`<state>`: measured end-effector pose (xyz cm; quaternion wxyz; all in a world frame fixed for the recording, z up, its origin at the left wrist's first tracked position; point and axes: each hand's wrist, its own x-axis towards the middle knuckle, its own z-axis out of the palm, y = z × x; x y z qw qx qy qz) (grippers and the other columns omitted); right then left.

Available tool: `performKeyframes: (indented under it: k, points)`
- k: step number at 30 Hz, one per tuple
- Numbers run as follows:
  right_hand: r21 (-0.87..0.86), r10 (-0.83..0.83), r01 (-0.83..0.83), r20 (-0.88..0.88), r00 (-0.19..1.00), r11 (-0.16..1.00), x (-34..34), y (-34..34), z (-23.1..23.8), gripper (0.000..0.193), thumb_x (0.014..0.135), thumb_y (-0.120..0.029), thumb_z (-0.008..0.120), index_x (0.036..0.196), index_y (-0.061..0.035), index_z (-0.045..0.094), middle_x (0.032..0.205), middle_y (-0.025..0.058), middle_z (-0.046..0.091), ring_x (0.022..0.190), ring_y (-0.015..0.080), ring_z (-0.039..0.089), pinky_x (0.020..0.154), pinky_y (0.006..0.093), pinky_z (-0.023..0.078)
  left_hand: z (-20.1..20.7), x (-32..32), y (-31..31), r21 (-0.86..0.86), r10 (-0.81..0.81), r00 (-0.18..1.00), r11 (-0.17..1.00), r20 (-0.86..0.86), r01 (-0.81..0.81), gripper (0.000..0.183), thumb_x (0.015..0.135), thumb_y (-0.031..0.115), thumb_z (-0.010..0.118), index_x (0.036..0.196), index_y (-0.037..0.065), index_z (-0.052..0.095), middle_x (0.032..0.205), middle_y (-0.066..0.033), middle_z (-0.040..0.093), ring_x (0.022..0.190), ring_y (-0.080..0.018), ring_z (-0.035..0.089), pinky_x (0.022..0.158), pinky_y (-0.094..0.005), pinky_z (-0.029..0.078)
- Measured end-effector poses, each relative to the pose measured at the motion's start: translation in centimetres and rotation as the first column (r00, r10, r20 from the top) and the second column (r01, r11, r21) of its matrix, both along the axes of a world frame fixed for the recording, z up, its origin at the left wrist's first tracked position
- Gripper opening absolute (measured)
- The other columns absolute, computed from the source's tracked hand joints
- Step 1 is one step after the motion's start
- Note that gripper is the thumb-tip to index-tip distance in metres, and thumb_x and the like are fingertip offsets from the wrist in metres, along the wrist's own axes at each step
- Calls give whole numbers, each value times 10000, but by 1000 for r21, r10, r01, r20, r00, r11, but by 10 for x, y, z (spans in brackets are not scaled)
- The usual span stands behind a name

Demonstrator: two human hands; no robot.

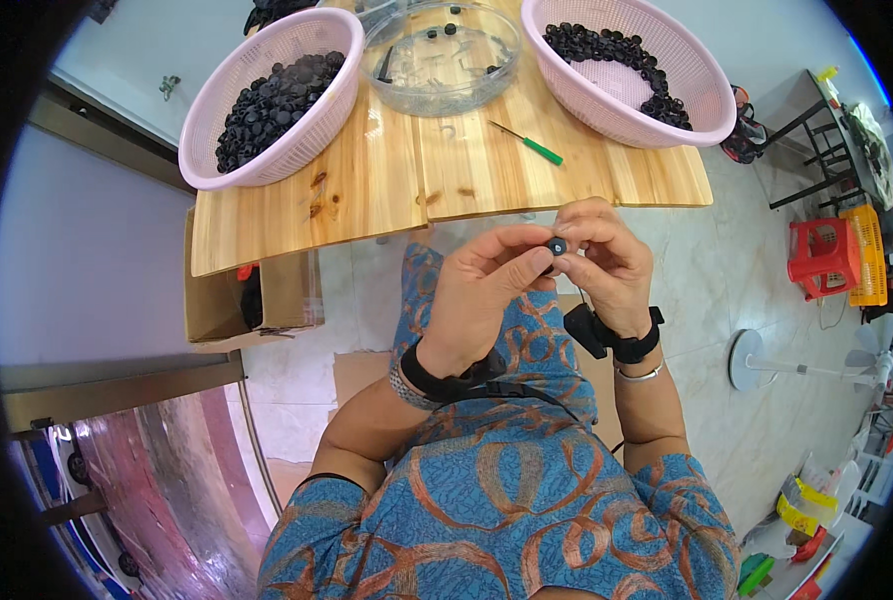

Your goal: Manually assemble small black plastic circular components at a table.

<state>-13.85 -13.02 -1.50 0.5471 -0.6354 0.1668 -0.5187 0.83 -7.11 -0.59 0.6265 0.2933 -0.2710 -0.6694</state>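
Observation:
Just off the near edge of the table, above my lap, I hold a small black round part [557, 245] with a pale spot at its centre. My left hand [479, 292] pinches it between thumb and fingers from one side. From the other side my right hand [612, 265] grips it with thumb and fingertips. Something thin runs down by the right palm, too small to tell. A screwdriver [541, 150] with a green handle and thin shaft lies on the table beyond my hands.
On the wooden table [367, 215] stand a pink basket [202, 160] full of black parts at left, another pink basket [712, 115] with similar parts at right, and a clear round tray [437, 105] between them. An open cardboard box [212, 300] sits below left; a red stool [817, 260] stands right.

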Motion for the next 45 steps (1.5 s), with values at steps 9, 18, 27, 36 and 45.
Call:
performKeyframes:
  k: [9,18,27,36,45]
  points:
    - [-39,66,-71,-130,989,997,-8,-2,6,280,717,27,671,992,-10,629,974,64,537,770,93,495,677,211,413,2,15,-4,61,-144,990,988,-1,144,179,828,25,598,998,7,546,913,-53,595,810,-107,590,702,-214,507]
    - [-39,100,-104,-89,991,994,-9,-3,-3,236,736,27,649,969,-5,635,971,82,539,819,125,528,655,209,442,5,15,-5,67,-212,977,975,-5,212,139,842,43,586,970,14,540,888,-45,591,781,-111,593,673,-203,499]
    - [196,-16,0,79,997,981,-7,4,-10,222,806,12,590,1027,16,580,910,114,625,746,118,593,563,180,455,-32,30,-4,148,-20,992,988,-124,38,166,893,139,526,1021,36,551,983,-64,601,788,-118,588,627,-183,493]
    - [263,-52,40,41,998,964,-2,9,-9,217,817,24,580,1033,21,574,869,95,634,698,86,578,552,178,448,-12,25,2,43,49,996,998,-77,-46,264,877,20,507,1140,35,524,1091,-101,577,914,-130,599,752,-202,516]
    - [210,-24,41,-83,996,977,5,18,4,240,813,19,599,1051,8,575,800,34,584,533,10,473,413,143,342,-3,24,5,-18,20,999,1000,-26,-20,280,859,19,538,1138,19,517,1044,-91,590,909,-127,586,753,-215,503]
